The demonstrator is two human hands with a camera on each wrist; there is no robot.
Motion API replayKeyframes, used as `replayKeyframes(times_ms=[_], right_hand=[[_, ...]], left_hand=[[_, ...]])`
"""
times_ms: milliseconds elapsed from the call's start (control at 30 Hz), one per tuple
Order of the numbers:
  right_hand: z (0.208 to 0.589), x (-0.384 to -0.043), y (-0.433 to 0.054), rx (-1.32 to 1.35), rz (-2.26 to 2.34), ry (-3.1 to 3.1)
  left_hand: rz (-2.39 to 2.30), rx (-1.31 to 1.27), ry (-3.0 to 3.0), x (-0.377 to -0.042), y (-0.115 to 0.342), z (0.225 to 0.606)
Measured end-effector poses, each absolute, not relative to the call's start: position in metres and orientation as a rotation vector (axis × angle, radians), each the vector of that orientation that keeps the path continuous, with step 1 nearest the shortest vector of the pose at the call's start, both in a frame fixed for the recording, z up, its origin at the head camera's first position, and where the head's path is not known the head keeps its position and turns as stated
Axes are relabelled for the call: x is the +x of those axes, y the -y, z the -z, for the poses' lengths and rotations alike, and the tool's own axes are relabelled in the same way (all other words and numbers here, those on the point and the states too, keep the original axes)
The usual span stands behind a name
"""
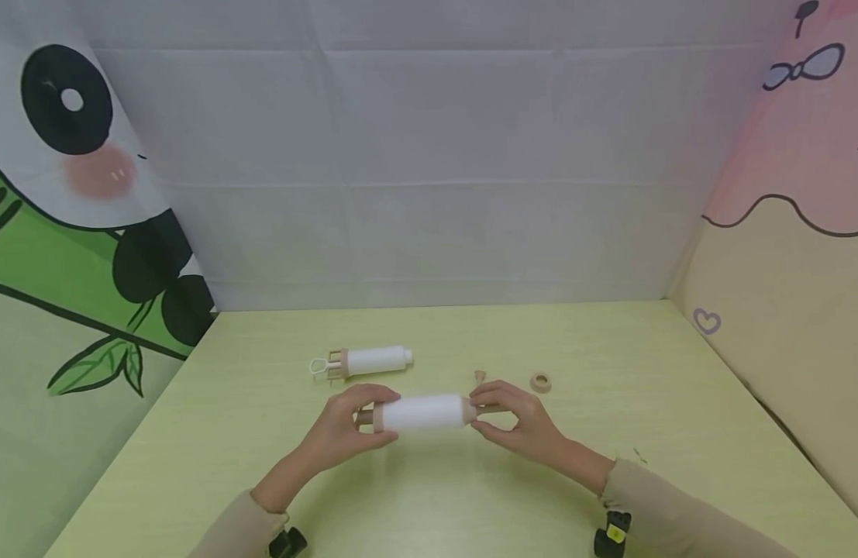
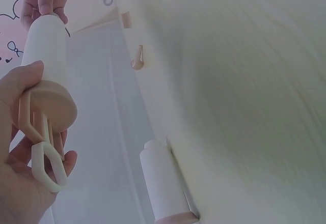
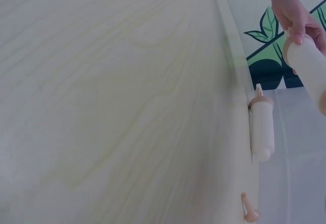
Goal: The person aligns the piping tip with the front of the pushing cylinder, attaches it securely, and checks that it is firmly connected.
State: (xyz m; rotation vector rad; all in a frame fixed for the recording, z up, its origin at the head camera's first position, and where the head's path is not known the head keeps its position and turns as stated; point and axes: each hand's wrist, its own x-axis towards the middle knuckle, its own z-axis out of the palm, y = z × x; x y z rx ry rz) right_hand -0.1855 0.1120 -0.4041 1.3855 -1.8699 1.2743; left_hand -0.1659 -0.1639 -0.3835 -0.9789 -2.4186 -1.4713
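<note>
Held level above the table is a white dessert syringe with beige ends. My left hand grips its left end, thumb and fingers around the beige collar. In the left wrist view, the beige finger grips and white pull ring stick out from that end beside the palm. At the other end, my right hand pinches the beige nozzle between thumb and fingers. The right wrist view shows only part of this syringe, at its right edge.
A second white syringe lies on the table behind my left hand, its pull ring toward the left. Beyond my right hand are a small beige nozzle and a beige ring. A pale cloth wall closes the back.
</note>
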Motion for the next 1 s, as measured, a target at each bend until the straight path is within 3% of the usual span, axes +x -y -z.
replayKeyframes(times_ms=[300,1000], right_hand=[[0.404,-0.185,-0.11,1.362,-1.279,1.925],[0.41,-0.186,-0.112,1.368,-1.294,1.941]], left_hand=[[1.46,-0.985,2.396,-0.178,0.172,0.407],[1.474,-1.023,2.385,-0.183,0.174,0.411]])
